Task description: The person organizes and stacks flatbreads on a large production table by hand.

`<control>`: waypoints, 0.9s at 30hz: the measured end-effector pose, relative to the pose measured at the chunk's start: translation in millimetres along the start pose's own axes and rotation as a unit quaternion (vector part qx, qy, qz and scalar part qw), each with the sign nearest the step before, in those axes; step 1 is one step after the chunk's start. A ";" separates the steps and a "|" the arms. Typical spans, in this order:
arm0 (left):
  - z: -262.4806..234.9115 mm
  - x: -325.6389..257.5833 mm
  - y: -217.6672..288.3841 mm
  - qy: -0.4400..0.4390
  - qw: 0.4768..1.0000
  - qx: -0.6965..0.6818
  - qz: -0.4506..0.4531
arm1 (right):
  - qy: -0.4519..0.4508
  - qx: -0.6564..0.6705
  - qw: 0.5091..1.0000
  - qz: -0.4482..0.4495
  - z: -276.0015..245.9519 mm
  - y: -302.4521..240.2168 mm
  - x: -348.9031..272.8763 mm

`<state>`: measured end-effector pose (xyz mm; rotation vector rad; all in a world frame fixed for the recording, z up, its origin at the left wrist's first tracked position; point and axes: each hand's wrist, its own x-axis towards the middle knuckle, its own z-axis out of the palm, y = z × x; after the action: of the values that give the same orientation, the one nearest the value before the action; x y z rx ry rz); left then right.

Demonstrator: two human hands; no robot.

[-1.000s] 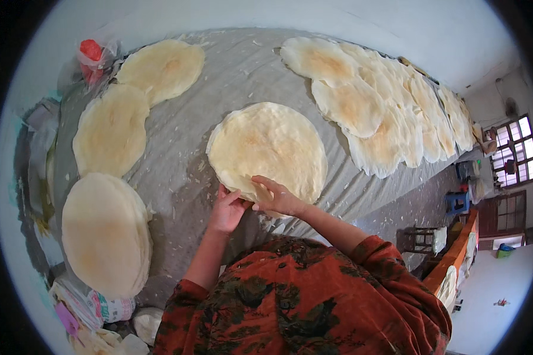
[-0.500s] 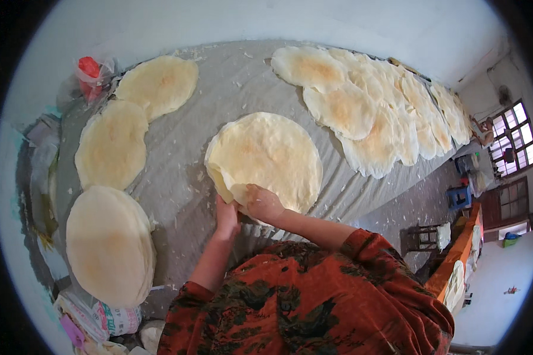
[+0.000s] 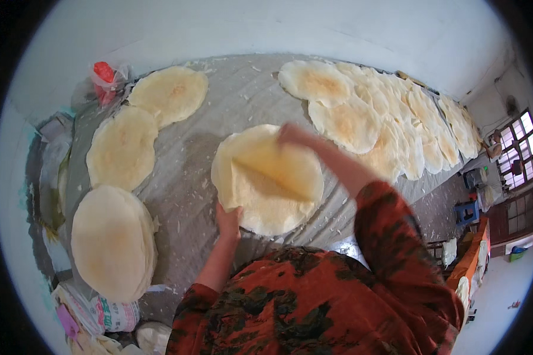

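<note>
Round flatbread (image 3: 266, 210), center of the grey cloth (image 3: 180, 163): what lies left of it?

A tall stack (image 3: 112, 242) of pale, smooth discs, its layered rim showing on the right. Behind that, a thin flatbread (image 3: 122, 146) with a wavy edge, partly overlapped by a browner-centered round (image 3: 170, 94). A red plastic bag (image 3: 105, 74) crumples in the far corner.

Is there room between?

A broad strip of wrinkled cloth, scattered with dry flakes, runs from the stack to the round flatbread and on back toward the wall.

And the hands?

The left hand (image 3: 228, 221) pinches the flatbread's near-left edge, thumb on top. The right hand (image 3: 293, 136), blurred, is clenched on a supple yellowish sheet (image 3: 263, 155) raised in a fold across the top.

Further right?

A narrower wrinkled gap, then overlapping flatbreads (image 3: 391, 118), brittle-looking, with ragged, translucent rims. The cloth's near edge slants away beside them; past it, a blue stool (image 3: 466, 212) stands on the floor.
</note>
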<state>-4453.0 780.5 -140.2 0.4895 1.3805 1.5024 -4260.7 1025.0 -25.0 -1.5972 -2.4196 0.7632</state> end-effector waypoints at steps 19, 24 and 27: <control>-1.8 -6.3 46.2 -0.168 0.885 -0.356 -0.247 | -0.098 -0.196 0.956 -0.196 35.7 -57.3 -176.6; -2.3 -6.5 27.2 -0.209 0.899 -0.332 -0.194 | -0.096 -0.174 0.957 -0.213 76.3 -57.3 -204.7; 4.7 -11.9 45.9 -0.236 0.874 -0.362 -0.223 | -0.088 0.071 0.989 -0.096 86.7 -85.0 -184.5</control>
<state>-4461.9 779.4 -93.4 0.0341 0.4347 1.2736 -4285.2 805.5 -29.9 -1.2725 -2.5253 1.0510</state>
